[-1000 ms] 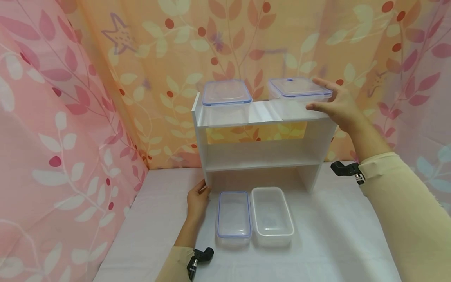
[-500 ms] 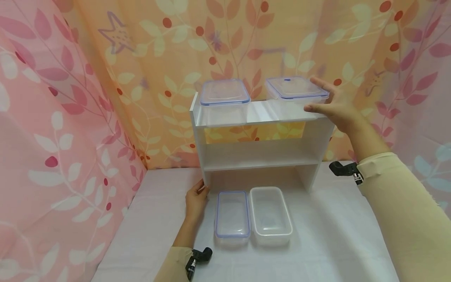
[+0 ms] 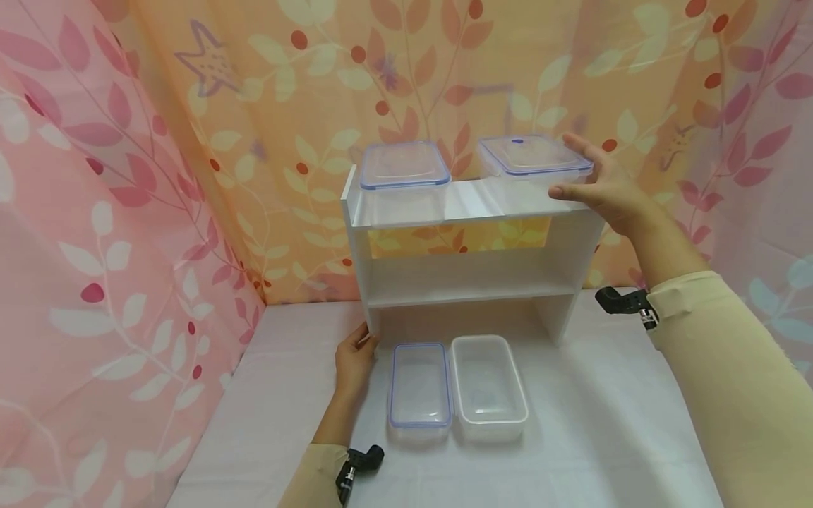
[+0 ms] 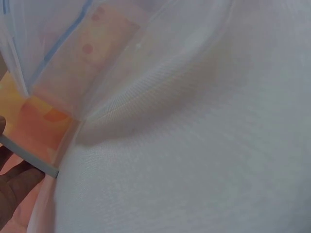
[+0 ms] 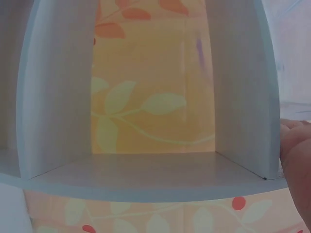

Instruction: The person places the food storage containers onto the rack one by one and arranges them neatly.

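Observation:
In the head view, a white two-tier shelf (image 3: 473,276) stands at the back of the cloth-covered table. My left hand (image 3: 353,358) holds the bottom of its left side panel. The left wrist view shows the thumb and fingers on opposite faces of that panel edge (image 4: 30,160). On the shelf top, my right hand (image 3: 615,189) spans the right end of a clear food container (image 3: 533,156) with a blue-rimmed lid, thumb in front and a finger behind. Only part of this hand (image 5: 296,155) appears at the right wrist view's edge.
Another lidded food container (image 3: 405,166) sits on the shelf top at the left. In front of the shelf, a blue-rimmed container (image 3: 420,384) and a clear container with a whitish rim (image 3: 490,384) lie side by side. Patterned curtains (image 3: 305,233) surround the table.

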Demonstrator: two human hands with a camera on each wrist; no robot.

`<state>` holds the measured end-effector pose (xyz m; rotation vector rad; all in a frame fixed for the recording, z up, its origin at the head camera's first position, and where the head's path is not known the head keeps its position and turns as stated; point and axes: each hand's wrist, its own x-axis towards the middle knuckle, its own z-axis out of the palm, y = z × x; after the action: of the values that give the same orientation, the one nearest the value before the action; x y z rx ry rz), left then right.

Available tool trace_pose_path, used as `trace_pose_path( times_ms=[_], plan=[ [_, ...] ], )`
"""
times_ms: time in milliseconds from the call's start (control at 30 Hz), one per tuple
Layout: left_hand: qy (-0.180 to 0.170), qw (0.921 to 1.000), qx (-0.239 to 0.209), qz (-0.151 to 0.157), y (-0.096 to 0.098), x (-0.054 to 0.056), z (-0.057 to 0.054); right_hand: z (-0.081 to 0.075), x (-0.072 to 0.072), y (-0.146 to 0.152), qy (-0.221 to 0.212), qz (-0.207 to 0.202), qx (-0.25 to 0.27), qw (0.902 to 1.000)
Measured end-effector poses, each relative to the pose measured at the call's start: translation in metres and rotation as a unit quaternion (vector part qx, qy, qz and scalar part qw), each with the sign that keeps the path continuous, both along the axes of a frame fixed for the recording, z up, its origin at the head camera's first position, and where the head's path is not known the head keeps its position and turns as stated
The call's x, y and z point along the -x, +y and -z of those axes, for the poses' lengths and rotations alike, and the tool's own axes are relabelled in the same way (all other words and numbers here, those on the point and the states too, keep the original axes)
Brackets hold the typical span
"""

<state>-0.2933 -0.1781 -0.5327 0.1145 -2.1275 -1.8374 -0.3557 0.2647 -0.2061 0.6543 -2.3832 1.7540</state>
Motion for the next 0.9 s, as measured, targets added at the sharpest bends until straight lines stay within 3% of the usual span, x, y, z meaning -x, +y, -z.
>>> trace_pose_path(
  times_ms=[167, 267, 333, 500, 700, 900],
  plan=[
    [0.001, 1.0000, 0.000, 0.004, 0.002, -0.004, -0.004, 0.000, -0.008, -0.002, 0.005, -0.018, 0.043, 0.9989],
    [0.000, 1.0000, 0.001, 0.003, 0.002, -0.004, -0.005, -0.002, -0.017, -0.004, 0.004, -0.002, 0.046, 0.9989],
    [0.004, 1.0000, 0.002, 0.000, 0.001, -0.001, 0.000, -0.003, -0.023, -0.006, 0.007, 0.031, 0.019, 0.9993],
    [0.006, 1.0000, 0.005, -0.001, 0.000, -0.001, 0.000, -0.007, -0.039, -0.012, 0.024, 0.110, -0.041, 0.9927],
    [0.001, 1.0000, 0.005, 0.007, 0.000, 0.000, -0.002, -0.002, -0.053, -0.016, 0.078, 0.156, -0.074, 0.9818],
    [-0.010, 0.9999, -0.005, 0.011, 0.001, -0.001, -0.003, 0.010, -0.068, -0.016, 0.104, 0.205, -0.071, 0.9707]
  ],
)
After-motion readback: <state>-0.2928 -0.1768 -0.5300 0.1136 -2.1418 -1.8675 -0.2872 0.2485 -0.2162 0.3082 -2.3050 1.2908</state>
